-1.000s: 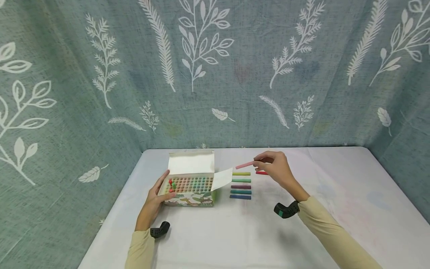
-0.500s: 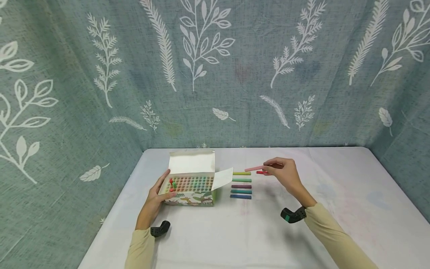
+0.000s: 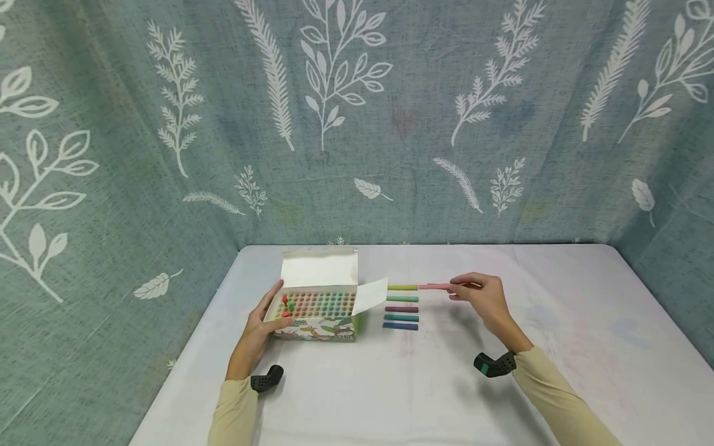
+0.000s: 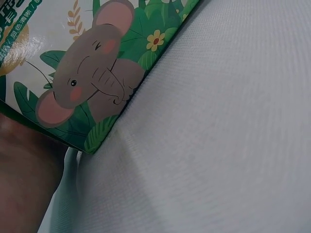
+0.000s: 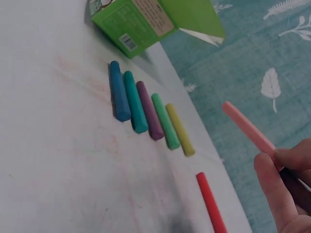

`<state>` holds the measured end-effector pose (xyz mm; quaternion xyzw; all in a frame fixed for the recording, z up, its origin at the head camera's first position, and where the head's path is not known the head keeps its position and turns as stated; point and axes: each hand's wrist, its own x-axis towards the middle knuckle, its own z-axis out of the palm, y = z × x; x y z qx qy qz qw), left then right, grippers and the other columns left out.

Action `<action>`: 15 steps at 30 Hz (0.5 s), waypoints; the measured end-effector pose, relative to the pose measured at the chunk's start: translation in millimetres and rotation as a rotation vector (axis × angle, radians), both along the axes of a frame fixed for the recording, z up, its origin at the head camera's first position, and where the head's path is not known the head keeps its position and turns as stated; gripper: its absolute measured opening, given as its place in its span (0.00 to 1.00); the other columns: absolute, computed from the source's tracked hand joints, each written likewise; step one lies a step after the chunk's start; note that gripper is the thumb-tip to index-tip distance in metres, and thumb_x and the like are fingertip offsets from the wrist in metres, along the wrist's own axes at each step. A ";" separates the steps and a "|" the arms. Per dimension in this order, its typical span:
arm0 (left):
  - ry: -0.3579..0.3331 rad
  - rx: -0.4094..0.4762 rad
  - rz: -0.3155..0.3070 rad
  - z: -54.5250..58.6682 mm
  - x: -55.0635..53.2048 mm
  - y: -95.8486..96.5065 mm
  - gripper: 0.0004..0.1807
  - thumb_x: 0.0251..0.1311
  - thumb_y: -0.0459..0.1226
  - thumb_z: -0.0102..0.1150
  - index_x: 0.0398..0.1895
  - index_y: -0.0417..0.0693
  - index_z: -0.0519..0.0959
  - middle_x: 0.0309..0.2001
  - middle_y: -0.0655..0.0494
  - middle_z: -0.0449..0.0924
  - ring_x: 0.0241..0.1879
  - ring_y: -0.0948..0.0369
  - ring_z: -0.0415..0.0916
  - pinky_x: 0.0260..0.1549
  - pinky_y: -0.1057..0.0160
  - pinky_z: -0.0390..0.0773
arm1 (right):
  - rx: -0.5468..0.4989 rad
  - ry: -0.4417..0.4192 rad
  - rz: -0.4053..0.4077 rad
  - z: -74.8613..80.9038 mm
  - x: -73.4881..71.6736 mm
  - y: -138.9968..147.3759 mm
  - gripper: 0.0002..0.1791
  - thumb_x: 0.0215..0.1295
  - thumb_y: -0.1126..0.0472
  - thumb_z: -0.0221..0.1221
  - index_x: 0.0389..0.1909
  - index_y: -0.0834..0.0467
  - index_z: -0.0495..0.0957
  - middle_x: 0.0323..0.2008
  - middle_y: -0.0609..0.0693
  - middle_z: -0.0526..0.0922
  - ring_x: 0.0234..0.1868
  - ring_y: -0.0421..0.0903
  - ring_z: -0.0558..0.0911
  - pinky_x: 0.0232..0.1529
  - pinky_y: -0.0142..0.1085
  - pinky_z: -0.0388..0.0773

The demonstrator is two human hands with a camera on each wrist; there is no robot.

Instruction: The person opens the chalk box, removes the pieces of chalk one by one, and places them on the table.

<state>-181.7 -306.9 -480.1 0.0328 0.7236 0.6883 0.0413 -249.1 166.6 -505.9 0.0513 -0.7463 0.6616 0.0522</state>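
Observation:
My left hand (image 3: 253, 334) grips the left end of an open chalk box (image 3: 318, 330), its thumb on the front rim. In the left wrist view the box's printed elephant side (image 4: 97, 73) fills the upper left. Rows of coloured chalk ends show inside; a few red and green pieces (image 3: 289, 305) stick up at the left. My right hand (image 3: 485, 303) pinches a pink chalk stick (image 5: 250, 127) between thumb and fingers, above the table. Below it lies a red chalk stick (image 5: 211, 201), mostly hidden in the head view.
Right of the box, several chalk sticks lie in a column: yellow (image 3: 403, 287), light green (image 3: 402, 298), purple (image 3: 401, 308), teal (image 3: 401, 318) and blue (image 3: 400, 326). The box's side flap (image 3: 370, 295) juts toward them. A patterned curtain (image 3: 390, 124) hangs behind the white table (image 3: 357, 396).
My right hand has moved right and toward me with the pink chalk stick, which now hangs over the red one. The left hand stays on the box.

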 end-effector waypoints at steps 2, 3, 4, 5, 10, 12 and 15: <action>0.003 0.002 -0.004 -0.2 -0.3 0.4 0.49 0.55 0.30 0.65 0.75 0.62 0.49 0.73 0.52 0.48 0.62 0.59 0.62 0.51 0.66 0.72 | 0.008 -0.024 -0.013 2.1 3.3 0.6 0.23 0.57 0.55 0.67 0.45 0.69 0.80 0.39 0.59 0.83 0.35 0.48 0.85 0.36 0.39 0.81; 0.005 0.004 -0.005 -0.7 -0.7 0.3 0.49 0.55 0.30 0.64 0.75 0.62 0.49 0.73 0.52 0.48 0.62 0.59 0.62 0.51 0.66 0.72 | 0.012 -0.039 -0.021 8.8 8.3 -1.0 0.22 0.57 0.56 0.66 0.45 0.70 0.80 0.39 0.60 0.83 0.35 0.49 0.85 0.37 0.40 0.81; 0.006 0.008 -0.005 -1.6 -1.2 0.1 0.49 0.55 0.30 0.64 0.75 0.62 0.49 0.73 0.52 0.48 0.62 0.59 0.62 0.51 0.66 0.72 | 0.008 -0.060 -0.026 13.6 11.8 -2.0 0.20 0.57 0.59 0.66 0.44 0.71 0.80 0.39 0.61 0.83 0.36 0.50 0.85 0.38 0.42 0.81; 0.005 0.014 -0.005 -2.8 -1.9 -0.4 0.49 0.55 0.30 0.65 0.75 0.63 0.49 0.73 0.52 0.48 0.62 0.59 0.62 0.51 0.66 0.72 | 0.008 -0.079 -0.027 19.7 15.9 -3.0 0.19 0.58 0.61 0.65 0.44 0.72 0.80 0.39 0.62 0.82 0.36 0.51 0.85 0.39 0.43 0.80; 0.020 0.032 -0.008 -14.9 -7.3 -6.0 0.48 0.56 0.29 0.63 0.75 0.66 0.50 0.72 0.51 0.49 0.62 0.59 0.63 0.51 0.66 0.72 | -0.002 -0.171 -0.041 32.8 25.3 -2.6 0.14 0.58 0.66 0.64 0.43 0.71 0.80 0.37 0.62 0.83 0.36 0.51 0.85 0.42 0.46 0.79; 0.033 0.024 -0.009 -19.7 -9.1 -7.9 0.47 0.57 0.29 0.63 0.74 0.67 0.50 0.72 0.52 0.49 0.62 0.60 0.63 0.51 0.66 0.72 | 0.014 -0.202 -0.051 31.0 25.8 -0.3 0.14 0.58 0.65 0.65 0.43 0.70 0.81 0.36 0.60 0.84 0.36 0.50 0.85 0.42 0.43 0.80; 0.047 0.018 -0.015 -23.8 -10.1 -9.3 0.47 0.57 0.31 0.63 0.74 0.68 0.50 0.72 0.52 0.49 0.62 0.59 0.63 0.51 0.66 0.72 | 0.041 -0.224 -0.060 23.6 25.4 3.2 0.15 0.58 0.65 0.65 0.43 0.70 0.81 0.35 0.58 0.84 0.37 0.50 0.85 0.40 0.39 0.80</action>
